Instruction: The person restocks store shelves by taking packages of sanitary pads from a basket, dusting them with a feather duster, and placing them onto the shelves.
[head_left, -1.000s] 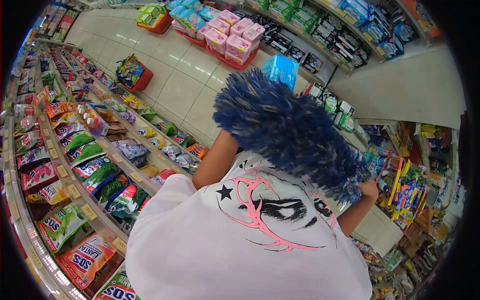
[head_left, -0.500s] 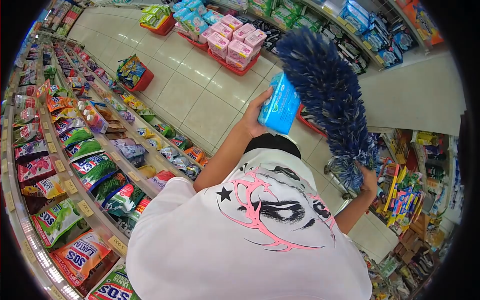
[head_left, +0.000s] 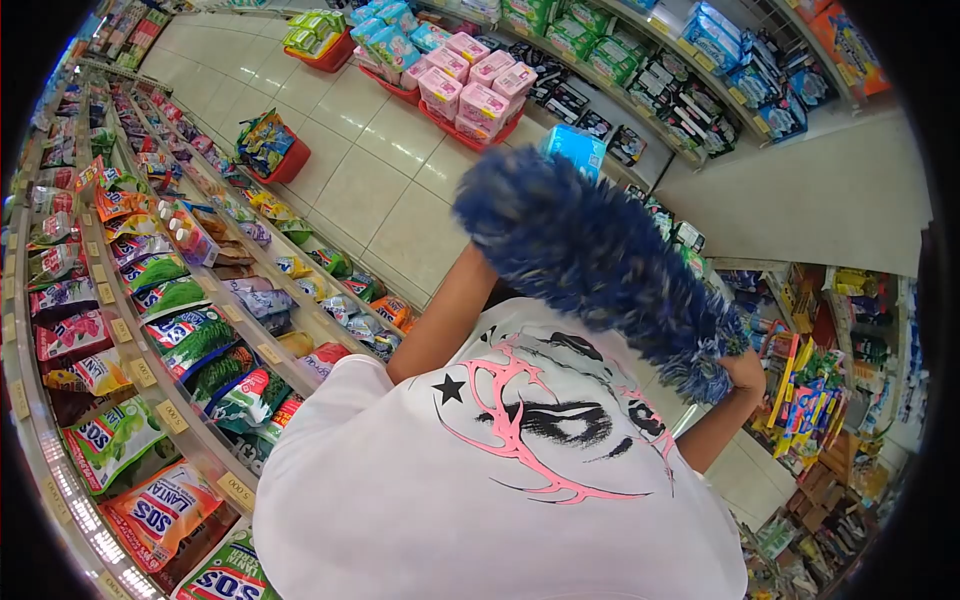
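My right hand is closed around the base of a blue fluffy duster, whose head stretches up and left across the front of my body. Behind the duster's head, a blue plastic-wrapped pack shows only its upper part. My left forearm reaches up to the duster, which covers the left hand and its fingers. The pack is held up above the floor on that side. The duster's fibres overlap the pack's lower part; I cannot tell how firmly they touch.
Sloping shelves with pouches and price tags run along the left. Red baskets of pink packs and colourful pouches stand on the tiled floor. More stocked shelves line the far side; a rack of colourful packets is at right.
The duster has swung left and down, over my left hand and across the pack. The pack has moved up and slightly right. My right hand has shifted slightly right and down.
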